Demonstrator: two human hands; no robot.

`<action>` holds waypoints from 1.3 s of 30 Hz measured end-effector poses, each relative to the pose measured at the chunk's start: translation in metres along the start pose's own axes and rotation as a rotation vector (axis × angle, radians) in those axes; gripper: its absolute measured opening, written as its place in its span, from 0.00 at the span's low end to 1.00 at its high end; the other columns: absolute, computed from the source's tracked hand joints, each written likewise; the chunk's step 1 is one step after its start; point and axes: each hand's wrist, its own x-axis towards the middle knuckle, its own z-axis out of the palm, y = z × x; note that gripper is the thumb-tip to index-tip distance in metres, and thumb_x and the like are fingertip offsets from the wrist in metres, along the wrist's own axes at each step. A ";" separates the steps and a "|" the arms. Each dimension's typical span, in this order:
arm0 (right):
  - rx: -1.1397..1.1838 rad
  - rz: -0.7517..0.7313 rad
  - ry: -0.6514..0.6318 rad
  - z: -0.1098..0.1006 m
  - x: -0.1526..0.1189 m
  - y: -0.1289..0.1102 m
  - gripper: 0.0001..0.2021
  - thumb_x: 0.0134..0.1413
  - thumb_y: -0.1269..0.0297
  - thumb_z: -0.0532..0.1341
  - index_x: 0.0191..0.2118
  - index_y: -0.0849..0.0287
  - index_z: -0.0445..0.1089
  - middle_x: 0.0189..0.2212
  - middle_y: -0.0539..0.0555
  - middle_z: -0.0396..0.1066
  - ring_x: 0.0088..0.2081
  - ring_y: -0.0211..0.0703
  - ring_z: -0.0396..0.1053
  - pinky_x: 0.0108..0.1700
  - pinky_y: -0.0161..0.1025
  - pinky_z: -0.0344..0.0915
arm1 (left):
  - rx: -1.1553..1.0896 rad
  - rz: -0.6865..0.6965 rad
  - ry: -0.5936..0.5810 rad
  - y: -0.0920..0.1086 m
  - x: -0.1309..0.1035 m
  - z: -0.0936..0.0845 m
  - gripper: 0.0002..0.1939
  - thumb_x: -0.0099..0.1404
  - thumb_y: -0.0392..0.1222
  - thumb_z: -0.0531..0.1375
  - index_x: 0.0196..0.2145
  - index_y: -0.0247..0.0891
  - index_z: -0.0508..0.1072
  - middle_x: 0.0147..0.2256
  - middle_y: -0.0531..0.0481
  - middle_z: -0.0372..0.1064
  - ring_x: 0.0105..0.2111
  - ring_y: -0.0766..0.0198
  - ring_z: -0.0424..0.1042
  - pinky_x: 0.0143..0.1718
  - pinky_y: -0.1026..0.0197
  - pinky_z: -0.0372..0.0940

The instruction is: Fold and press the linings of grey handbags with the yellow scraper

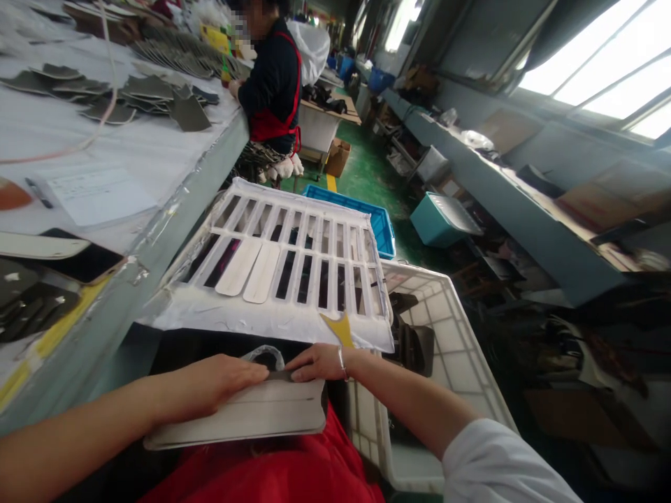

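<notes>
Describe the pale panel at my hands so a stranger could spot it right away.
Find the white slatted rack at the centre. Between it and the red cloth at the bottom is the pale panel. Unlike the two narrow pale strips on the rack, it is broad, with your left hand on it and your right hand at its far edge.

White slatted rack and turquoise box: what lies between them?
In the head view, the right end of the blue tray and some green floor lie between them.

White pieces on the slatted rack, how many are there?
2: the left piece and the right piece, side by side on the rack. Any underneath would be hidden.
</notes>
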 end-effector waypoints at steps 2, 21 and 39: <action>-0.016 -0.017 -0.012 0.002 0.003 -0.003 0.20 0.53 0.59 0.59 0.52 0.56 0.68 0.49 0.50 0.68 0.52 0.43 0.64 0.54 0.31 0.57 | 0.044 -0.001 -0.057 -0.002 -0.003 0.001 0.27 0.60 0.28 0.49 0.56 0.39 0.61 0.56 0.46 0.61 0.54 0.62 0.62 0.54 0.59 0.58; -0.205 -0.196 -0.095 0.030 0.069 -0.070 0.19 0.59 0.61 0.52 0.55 0.59 0.64 0.52 0.54 0.65 0.53 0.41 0.63 0.56 0.33 0.55 | 0.256 -0.051 0.039 -0.028 -0.078 0.002 0.27 0.61 0.27 0.49 0.58 0.37 0.59 0.56 0.43 0.59 0.55 0.64 0.61 0.55 0.63 0.57; -0.306 -0.179 -0.106 0.024 0.072 -0.072 0.20 0.58 0.57 0.52 0.55 0.55 0.63 0.52 0.53 0.65 0.52 0.47 0.63 0.55 0.40 0.57 | 0.408 -0.314 0.080 -0.002 -0.098 0.013 0.32 0.52 0.24 0.48 0.56 0.36 0.62 0.57 0.43 0.58 0.56 0.59 0.59 0.57 0.54 0.56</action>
